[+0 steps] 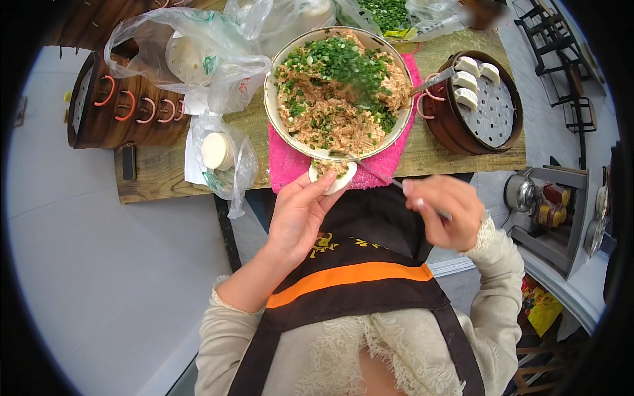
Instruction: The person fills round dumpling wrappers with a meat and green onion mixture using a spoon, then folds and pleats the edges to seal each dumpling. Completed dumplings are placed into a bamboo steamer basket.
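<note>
My left hand (302, 213) holds a round white dough wrapper (339, 184) just below the near rim of a large bowl (270, 106). A small heap of filling (329, 167) lies on the wrapper. Between the fingers of my right hand (446, 210) is a thin metal spoon (384, 178), its tip close to the filling and the bowl's rim. Inside the bowl is minced filling (342, 123) with chopped green onion (342, 59) piled over its far part. A second metal utensil (433, 80) leans out over the bowl's right rim.
The bowl stands on a pink towel (287, 173) on a wooden table (158, 183). To its right a steamer basket (483, 128) holds several dumplings (465, 81). At left are a stack of wrappers (216, 151) on a plastic bag, stacked steamers (133, 114) and a larger bag (198, 54).
</note>
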The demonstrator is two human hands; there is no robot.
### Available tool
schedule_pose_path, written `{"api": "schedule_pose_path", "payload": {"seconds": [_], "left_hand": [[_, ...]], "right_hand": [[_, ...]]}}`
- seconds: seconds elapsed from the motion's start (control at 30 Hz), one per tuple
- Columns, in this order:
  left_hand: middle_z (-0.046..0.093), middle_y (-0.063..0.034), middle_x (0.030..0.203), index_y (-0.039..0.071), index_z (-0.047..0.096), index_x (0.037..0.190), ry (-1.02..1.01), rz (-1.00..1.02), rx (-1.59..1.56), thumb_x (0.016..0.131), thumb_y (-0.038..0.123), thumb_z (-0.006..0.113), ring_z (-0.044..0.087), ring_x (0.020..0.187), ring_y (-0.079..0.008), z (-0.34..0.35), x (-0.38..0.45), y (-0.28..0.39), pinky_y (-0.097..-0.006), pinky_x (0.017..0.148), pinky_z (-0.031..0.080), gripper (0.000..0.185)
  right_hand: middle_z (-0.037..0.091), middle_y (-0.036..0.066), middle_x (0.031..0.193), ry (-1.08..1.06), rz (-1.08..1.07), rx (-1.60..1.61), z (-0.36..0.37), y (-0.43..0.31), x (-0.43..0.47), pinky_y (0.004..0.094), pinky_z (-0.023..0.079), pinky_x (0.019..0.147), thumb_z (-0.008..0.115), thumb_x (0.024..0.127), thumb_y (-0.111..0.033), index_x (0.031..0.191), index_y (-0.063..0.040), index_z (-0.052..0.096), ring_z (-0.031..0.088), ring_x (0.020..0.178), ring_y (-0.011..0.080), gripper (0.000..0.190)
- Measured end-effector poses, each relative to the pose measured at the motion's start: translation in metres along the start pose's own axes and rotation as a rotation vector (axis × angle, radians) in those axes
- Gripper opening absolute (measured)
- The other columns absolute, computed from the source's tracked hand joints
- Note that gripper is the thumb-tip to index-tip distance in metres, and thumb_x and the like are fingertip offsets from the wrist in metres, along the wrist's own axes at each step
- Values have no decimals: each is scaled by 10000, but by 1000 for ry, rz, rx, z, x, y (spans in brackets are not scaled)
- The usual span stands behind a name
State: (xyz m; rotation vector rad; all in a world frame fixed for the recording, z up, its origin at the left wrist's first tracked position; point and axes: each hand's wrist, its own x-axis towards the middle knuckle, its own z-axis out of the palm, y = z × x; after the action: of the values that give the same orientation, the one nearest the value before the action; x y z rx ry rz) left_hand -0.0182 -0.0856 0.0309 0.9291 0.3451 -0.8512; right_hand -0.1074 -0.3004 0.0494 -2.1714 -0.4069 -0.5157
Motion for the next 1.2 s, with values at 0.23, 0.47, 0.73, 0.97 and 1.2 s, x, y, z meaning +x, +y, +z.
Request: {"api": "schedule_pose_path", "payload": {"seconds": [0.23,0.47,0.73,0.97,1.2], "left_hand": [[625,-102,1125,-51,574,1126,47,10,60,938,88,556,601,1048,-152,-2,6,-3,-285,952,490,235],[618,-103,1139,-53,559,1137,71,40,111,942,72,538,599,1059,-157,-2,7,-1,-289,965,490,233],[661,-93,1064,-24,591,1135,-35,13,151,876,43,647,642,946,-141,-4,-10,-3,-287,854,530,274],[681,-89,989,-33,616,1097,-129,9,211,870,57,662,657,861,-128,-2,-5,-13,-260,756,542,249],[673,-88,992,-58,610,1109,-210,48,364,851,26,677,645,881,-118,-3,-3,-5,-245,768,530,279]], "right_hand": [[678,131,823,106,245,95,2,1,-8,292,518,569,594,783,113,964,46,637,659,653,245,197],[676,137,831,15,33,64,-1,-6,-1,313,530,585,637,745,111,944,43,637,662,668,258,210],[642,78,766,245,714,410,28,36,-16,239,472,620,579,913,-43,949,87,661,585,668,115,158],[671,70,843,-52,438,383,34,15,-3,273,478,605,781,713,-66,935,-29,715,601,688,150,234],[623,91,801,3,100,141,41,10,-3,339,485,597,738,706,-16,864,-19,679,606,704,261,168]]}}
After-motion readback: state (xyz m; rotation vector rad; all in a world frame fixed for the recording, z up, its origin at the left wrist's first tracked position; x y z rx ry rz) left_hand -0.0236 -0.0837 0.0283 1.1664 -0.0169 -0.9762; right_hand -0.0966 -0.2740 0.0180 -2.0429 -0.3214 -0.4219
